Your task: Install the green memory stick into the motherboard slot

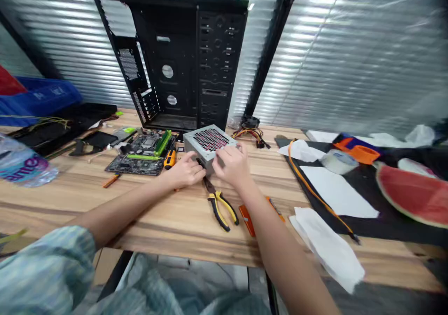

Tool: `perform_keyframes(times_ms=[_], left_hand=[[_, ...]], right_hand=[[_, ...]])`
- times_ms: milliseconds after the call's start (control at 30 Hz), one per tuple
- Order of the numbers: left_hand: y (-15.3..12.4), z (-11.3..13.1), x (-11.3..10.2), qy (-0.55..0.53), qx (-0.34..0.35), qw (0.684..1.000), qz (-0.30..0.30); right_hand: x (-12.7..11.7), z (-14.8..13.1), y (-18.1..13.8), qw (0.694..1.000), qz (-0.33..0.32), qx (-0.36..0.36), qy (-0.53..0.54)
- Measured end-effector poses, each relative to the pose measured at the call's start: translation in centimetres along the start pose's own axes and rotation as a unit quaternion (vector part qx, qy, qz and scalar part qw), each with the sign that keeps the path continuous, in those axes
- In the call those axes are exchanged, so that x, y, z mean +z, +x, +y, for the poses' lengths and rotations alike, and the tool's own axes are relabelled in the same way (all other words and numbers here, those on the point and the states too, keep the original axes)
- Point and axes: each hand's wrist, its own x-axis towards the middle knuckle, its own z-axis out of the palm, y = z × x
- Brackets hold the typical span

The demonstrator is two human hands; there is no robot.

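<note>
A grey computer power supply (pixel 209 140) with a honeycomb fan grille on top sits on the wooden table in front of me. My left hand (pixel 189 169) is closed at its near left lower edge, fingertips against the casing. Over the near right corner, my right hand (pixel 231 163) has its thumb and fingers bent around the casing. Just below the hands lie pliers (pixel 221 205) with yellow and black handles, jaws pointing at the power supply. A motherboard (pixel 143 152) with green slots lies left of it, beside an orange-and-black tool (pixel 170 159).
Behind stands an open black computer case (pixel 175 67). Loose cables (pixel 250 132) lie right of it. Orange tools (pixel 247 220) are under my right forearm. White paper (pixel 329 245), a tape roll (pixel 339 161) and a watermelon piece (pixel 413 193) are at right; a bottle (pixel 26 163) is at left.
</note>
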Motion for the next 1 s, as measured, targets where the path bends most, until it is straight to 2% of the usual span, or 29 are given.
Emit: perform_keyframes(times_ms=[333, 667, 833, 1000], left_hand=[[-0.09, -0.22, 0.19, 0.012, 0.005, 1.0, -0.001], [-0.24, -0.6, 0.49, -0.002, 0.011, 1.0, 0.02], [-0.28, -0.68, 0.24, -0.014, -0.001, 1.0, 0.019], [-0.97, -0.92, -0.3, -0.036, -0.04, 0.998, 0.024]], right_hand=[[0.0, 0.1, -0.02, 1.0, -0.023, 0.016, 0.008], [0.15, 0.18, -0.05, 1.0, -0.012, 0.007, 0.006], [0.18, 0.12, -0.04, 1.0, -0.019, 0.011, 0.007], [0.13, 0.04, -0.03, 1.0, -0.022, 0.011, 0.008]])
